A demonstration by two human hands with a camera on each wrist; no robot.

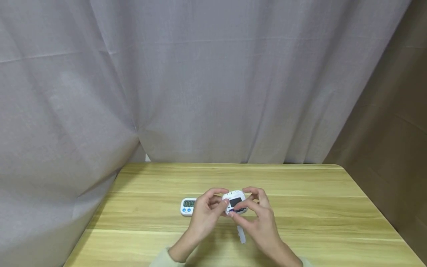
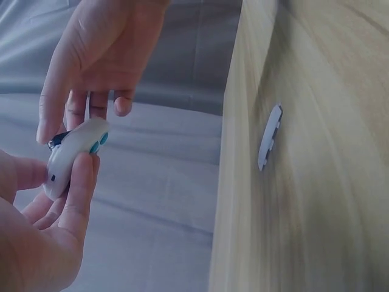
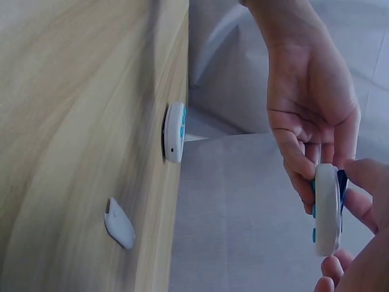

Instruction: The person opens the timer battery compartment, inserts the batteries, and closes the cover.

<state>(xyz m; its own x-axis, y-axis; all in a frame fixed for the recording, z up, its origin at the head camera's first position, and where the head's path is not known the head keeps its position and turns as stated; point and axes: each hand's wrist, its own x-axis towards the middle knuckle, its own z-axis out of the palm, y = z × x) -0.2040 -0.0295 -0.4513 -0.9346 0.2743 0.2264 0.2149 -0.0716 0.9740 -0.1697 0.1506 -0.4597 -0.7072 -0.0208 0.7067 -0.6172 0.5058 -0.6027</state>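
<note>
A white digital timer (image 1: 237, 194) is held above the table with its back facing up. My left hand (image 1: 207, 214) grips its left side, thumb on the back and fingers beneath. At its near edge, my right hand (image 1: 261, 218) pinches a dark battery (image 3: 343, 184) between thumb and index finger, against the back of the timer. The battery's metal end shows in the left wrist view; how far it sits in the slot is hidden by fingers. Blue buttons (image 2: 99, 143) show on the timer's front. Below the hands lies a small white battery cover (image 1: 241, 234).
A second white timer (image 1: 186, 211) with blue buttons lies face up on the table, left of my hands and partly behind the left one. The wooden table (image 1: 317, 207) ends at a grey curtain (image 1: 213, 92) along the back.
</note>
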